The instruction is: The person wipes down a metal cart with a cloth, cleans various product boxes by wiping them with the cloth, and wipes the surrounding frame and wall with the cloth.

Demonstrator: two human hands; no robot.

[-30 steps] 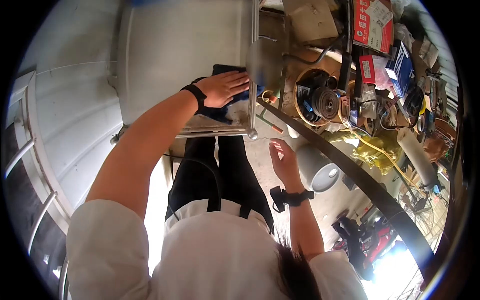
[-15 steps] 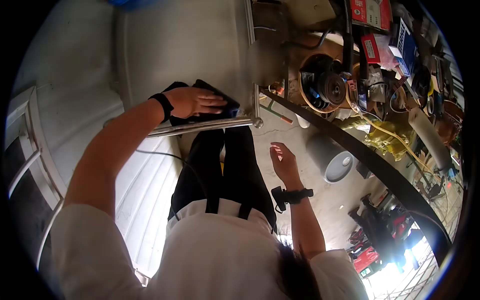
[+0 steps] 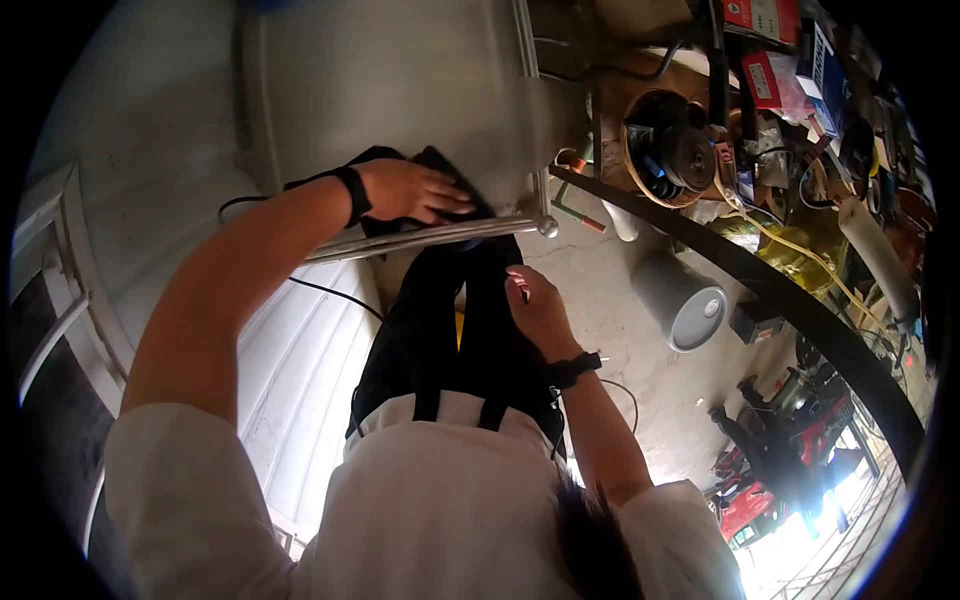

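My left hand [image 3: 412, 192] lies on a black flat item [image 3: 455, 178], its fingers stretched out over the surface. Whether the item is a pouch or something stiffer I cannot tell. More black material shows behind the wrist, which wears a black band. The item rests at the near edge of a pale, flat surface [image 3: 390, 90], just behind a metal rail [image 3: 430, 237]. Below the rail, my right hand [image 3: 540, 310] hangs in front of my black trousers [image 3: 430, 320], with loosely curled fingers and nothing visible in them. A black strap device sits on the right wrist.
A grey bucket [image 3: 680, 300] stands on the floor to the right. Behind a dark curved bar [image 3: 740, 260] lie a round basket [image 3: 668, 150], boxes [image 3: 775, 80] and cables. A white ribbed panel [image 3: 300, 370] is at left. Red machinery [image 3: 745, 505] shows at lower right.
My right hand has moved up and left, from over the floor to in front of the trousers. The view has shifted slightly; my left hand stays on the black item.
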